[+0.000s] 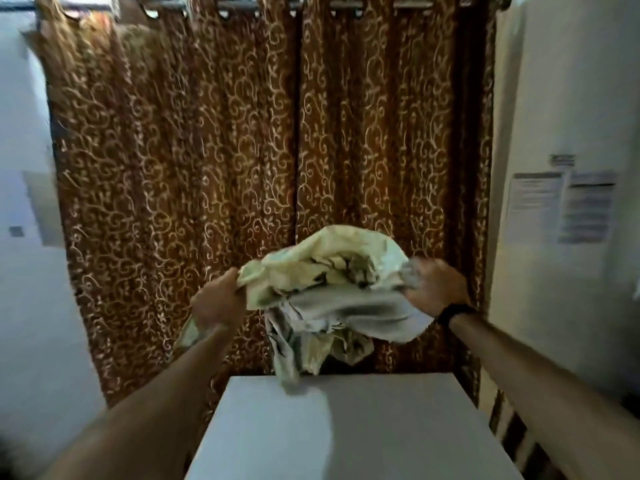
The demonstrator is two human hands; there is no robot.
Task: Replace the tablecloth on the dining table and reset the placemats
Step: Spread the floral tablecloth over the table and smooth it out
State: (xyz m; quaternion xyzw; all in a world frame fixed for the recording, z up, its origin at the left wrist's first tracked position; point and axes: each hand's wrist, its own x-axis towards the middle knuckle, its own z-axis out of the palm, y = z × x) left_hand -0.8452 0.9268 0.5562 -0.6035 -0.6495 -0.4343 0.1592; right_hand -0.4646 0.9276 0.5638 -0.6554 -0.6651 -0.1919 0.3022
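A bunched pale yellow and grey tablecloth (332,289) hangs in the air above the far end of a bare white table (363,427). My left hand (218,299) grips the cloth's left edge, and my right hand (436,285) grips its right side. Both arms are stretched forward at about chest height. A loose fold of the cloth dangles down and nearly touches the table's far edge. No placemats are in view. The picture is blurred by motion.
A brown curtain (270,150) with a gold swirl pattern hangs right behind the table. White walls stand on both sides; papers (561,206) are stuck on the right wall. A dark chair back (512,431) shows at the table's right.
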